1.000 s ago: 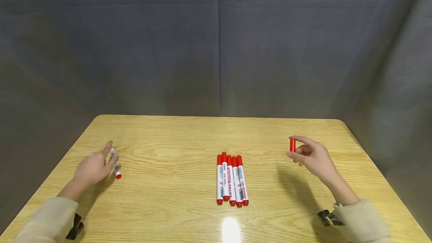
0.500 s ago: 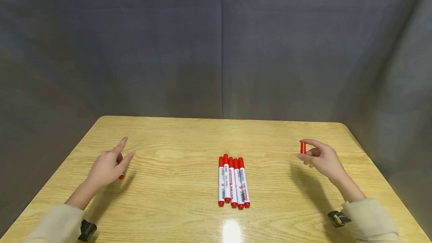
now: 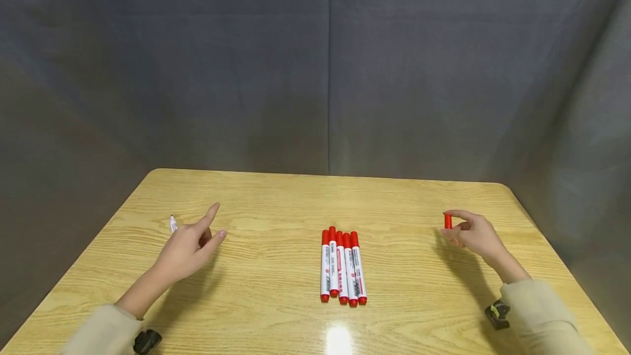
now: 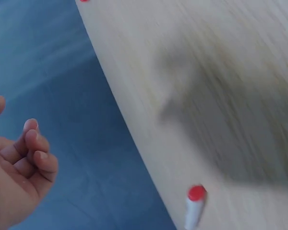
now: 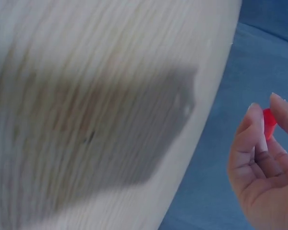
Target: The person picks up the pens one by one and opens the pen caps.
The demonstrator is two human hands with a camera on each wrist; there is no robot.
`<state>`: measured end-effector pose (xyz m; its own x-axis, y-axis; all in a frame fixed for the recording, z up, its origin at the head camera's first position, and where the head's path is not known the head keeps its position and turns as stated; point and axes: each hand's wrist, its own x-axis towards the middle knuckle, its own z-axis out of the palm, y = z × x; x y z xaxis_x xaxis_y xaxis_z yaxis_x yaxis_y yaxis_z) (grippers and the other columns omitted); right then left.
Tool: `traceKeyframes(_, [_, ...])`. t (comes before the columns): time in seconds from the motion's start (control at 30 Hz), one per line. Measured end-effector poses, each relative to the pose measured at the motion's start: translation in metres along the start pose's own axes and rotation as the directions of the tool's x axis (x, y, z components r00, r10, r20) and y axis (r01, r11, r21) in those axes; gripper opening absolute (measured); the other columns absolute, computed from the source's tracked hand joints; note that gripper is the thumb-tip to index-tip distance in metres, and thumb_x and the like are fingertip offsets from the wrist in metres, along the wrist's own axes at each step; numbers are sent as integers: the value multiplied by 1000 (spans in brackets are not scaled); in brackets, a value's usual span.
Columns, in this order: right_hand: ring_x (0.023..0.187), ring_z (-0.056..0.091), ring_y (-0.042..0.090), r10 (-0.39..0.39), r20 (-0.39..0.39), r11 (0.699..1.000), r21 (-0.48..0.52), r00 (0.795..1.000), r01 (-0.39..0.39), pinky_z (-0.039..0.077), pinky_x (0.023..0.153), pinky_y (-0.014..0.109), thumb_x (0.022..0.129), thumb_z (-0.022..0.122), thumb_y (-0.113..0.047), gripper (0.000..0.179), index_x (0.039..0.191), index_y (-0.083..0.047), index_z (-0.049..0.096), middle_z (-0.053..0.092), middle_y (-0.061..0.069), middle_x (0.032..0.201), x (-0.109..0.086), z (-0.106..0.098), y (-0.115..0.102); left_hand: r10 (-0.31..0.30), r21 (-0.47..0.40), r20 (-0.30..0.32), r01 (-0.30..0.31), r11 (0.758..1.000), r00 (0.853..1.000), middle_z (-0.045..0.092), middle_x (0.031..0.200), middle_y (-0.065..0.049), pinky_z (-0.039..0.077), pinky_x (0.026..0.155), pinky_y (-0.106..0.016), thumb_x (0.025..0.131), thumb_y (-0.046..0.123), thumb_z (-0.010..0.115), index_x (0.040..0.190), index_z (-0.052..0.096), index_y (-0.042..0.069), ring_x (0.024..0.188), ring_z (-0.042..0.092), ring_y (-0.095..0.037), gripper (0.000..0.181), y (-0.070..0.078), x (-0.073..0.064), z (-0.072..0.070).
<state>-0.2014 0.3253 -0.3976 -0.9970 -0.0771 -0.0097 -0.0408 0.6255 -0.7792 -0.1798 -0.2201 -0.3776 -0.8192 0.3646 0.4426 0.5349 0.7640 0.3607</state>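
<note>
Above the left part of the table is my left hand (image 3: pixel 184 250), holding nothing, its index finger and thumb extended and the other fingers loosely curled. Behind it lies an uncapped white marker (image 3: pixel 173 224), mostly hidden in the head view; its red end (image 4: pixel 197 193) shows in the left wrist view. On the right, my right hand (image 3: pixel 477 234) pinches a red marker cap (image 3: pixel 447 221) upright between thumb and index finger, raised over the table. The same cap (image 5: pixel 269 123) appears between the fingertips in the right wrist view.
Several white markers with red caps (image 3: pixel 341 267) lie side by side at the middle of the wooden table (image 3: pixel 266 311). A grey curtain (image 3: pixel 246 70) hangs behind the table and at both sides.
My left hand has moved right, away from the uncapped marker, which stays on the table. My right hand, still pinching the cap, has shifted right and slightly lower.
</note>
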Motion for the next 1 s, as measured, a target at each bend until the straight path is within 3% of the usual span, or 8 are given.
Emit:
traceKeyframes(0.17, [55, 50, 15, 10, 29, 1000, -15, 1000, -9, 43, 50, 29, 83, 65, -11, 58, 129, 13, 40, 61, 11, 68, 6, 0, 8, 63, -39, -7, -63, 997, 998, 37, 54, 16, 30, 43, -19, 86, 11, 61, 133, 39, -8, 45, 27, 3, 55, 16, 3, 4])
traceKeyframes(0.4, [44, 37, 9, 48, 94, 996, -75, 994, -41, 37, 44, 25, 81, 68, -15, 59, 128, 12, 43, 51, 2, 53, 10, 2, 15, 97, -118, 7, -95, 988, 995, 37, 55, 18, 31, 43, -18, 87, 10, 60, 136, 35, -7, 46, 28, 5, 58, 35, 2, 14])
traceKeyframes(0.67, [45, 40, 12, 55, 109, 986, -162, 993, -37, 36, 43, 25, 78, 71, -16, 60, 126, 11, 47, 52, 2, 53, 12, 3, 17, 92, -220, 70, -75, 973, 993, 40, 57, 18, 34, 43, -18, 90, 14, 57, 141, 26, -4, 46, 31, 4, 63, 54, 2, 28])
traceKeyframes(0.83, [49, 47, 14, 47, 107, 981, -195, 993, -26, 37, 45, 25, 76, 73, -16, 60, 124, 11, 48, 59, 3, 60, 14, 6, 21, 111, -312, 103, -74, 947, 988, 41, 57, 17, 35, 43, -19, 91, 13, 55, 142, 22, -4, 47, 32, 4, 63, 58, 2, 42])
traceKeyframes(1.0, [46, 44, 12, 53, 128, 981, -191, 990, -28, 36, 43, 24, 77, 72, -17, 60, 125, 11, 48, 55, 1, 55, 15, 8, 25, 106, -389, 172, -31, 921, 979, 44, 59, 14, 37, 45, -20, 93, 16, 53, 142, 18, -6, 48, 35, 2, 64, 63, 4, 56])
